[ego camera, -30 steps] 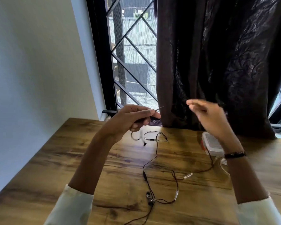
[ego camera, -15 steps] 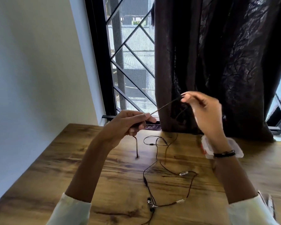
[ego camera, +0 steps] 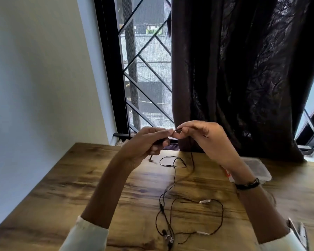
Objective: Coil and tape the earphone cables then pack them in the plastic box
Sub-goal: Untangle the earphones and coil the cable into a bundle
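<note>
Thin black earphone cables (ego camera: 172,185) lie loose and tangled on the wooden table (ego camera: 80,187), with earbuds (ego camera: 168,239) near the front edge. My left hand (ego camera: 145,144) grips part of a cable above the table, a short end hanging below it. My right hand (ego camera: 203,136) pinches the same cable right beside the left fingertips. The clear plastic box (ego camera: 257,169) sits behind my right wrist, partly hidden by it.
A dark curtain (ego camera: 243,69) hangs behind the table against a barred window (ego camera: 147,69). A white wall stands at the left. A small metallic object (ego camera: 297,230) lies near the right front, beside my sleeve.
My right hand has come down and left from a raised, stretched-out position to meet my left hand. The taut cable between them has closed up.
</note>
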A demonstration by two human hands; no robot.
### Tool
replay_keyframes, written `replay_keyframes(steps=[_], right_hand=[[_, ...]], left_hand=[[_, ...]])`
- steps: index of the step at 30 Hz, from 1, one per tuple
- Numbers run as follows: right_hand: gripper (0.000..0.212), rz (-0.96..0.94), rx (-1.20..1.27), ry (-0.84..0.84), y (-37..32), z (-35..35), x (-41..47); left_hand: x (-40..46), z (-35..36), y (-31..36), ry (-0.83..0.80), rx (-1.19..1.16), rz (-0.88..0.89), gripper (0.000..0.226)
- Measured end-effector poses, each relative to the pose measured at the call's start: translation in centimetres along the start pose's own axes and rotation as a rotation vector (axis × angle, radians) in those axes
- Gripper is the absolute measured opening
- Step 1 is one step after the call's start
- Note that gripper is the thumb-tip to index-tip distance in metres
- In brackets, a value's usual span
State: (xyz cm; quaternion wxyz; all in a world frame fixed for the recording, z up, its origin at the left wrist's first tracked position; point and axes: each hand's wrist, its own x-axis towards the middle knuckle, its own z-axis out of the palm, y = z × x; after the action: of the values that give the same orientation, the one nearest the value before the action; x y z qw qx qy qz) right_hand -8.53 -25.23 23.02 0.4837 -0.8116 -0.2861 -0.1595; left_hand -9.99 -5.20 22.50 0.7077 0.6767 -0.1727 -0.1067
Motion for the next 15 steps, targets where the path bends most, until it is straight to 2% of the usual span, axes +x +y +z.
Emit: replay_keyframes(steps=[4, 7, 10, 13, 15], right_hand=[[0.017, -0.013, -0.072, 0.234, 1.0, -0.6, 0.1], [0.016, 0.094, -0.071, 0.339, 2.0, -1.6, 0.3], [0.020, 0.120, -0.091, 0.157, 1.6, -1.7, -0.2], [0.026, 0.005, -0.126, -0.058, 0.5, -0.1, -0.8], [0.019, -0.053, -0.065, -0.076, -0.2, 0.7, -1.1]], left_hand=[[-0.3, -0.3, -0.3, -0.019, -0.018, -0.006, 0.035], [-0.4, -0.3, -0.5, -0.030, -0.041, -0.016, 0.032], [-0.3, -0.1, -0.5, -0.051, -0.133, -0.016, 0.032], [0.0, 0.2, -0.2, -0.079, -0.192, -0.003, 0.028], [0.1, 0.5, -0.1, -0.103, -0.194, 0.005, 0.025]])
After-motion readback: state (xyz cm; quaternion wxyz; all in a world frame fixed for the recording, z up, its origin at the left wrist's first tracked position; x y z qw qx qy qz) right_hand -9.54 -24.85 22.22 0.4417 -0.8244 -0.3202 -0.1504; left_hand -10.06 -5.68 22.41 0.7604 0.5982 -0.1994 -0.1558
